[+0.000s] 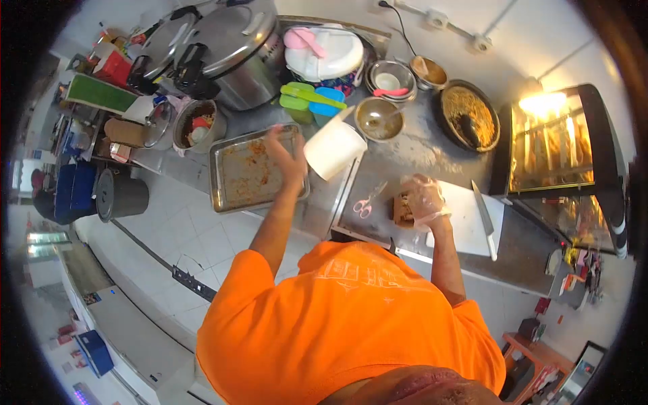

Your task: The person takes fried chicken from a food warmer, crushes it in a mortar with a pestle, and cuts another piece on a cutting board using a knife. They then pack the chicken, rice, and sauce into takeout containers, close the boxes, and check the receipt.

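1. Scissors (370, 200): 9 o'clock from the brown box (403, 216).
2. Right hand (425, 200): gloved, with the box at its 8 o'clock; grip cannot be told.
3. Left hand (289, 160): blurred, apparently grasping nothing, above the tray (233, 172); white container (337, 155) at 3 o'clock.

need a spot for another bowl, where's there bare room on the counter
The widest bare patch of steel counter lies between the steel bowl, dark pan and cutting board. The board is bare between the right grip and the knife. Crowded: the back left, with large cooker, white-lidded container and blue tub.
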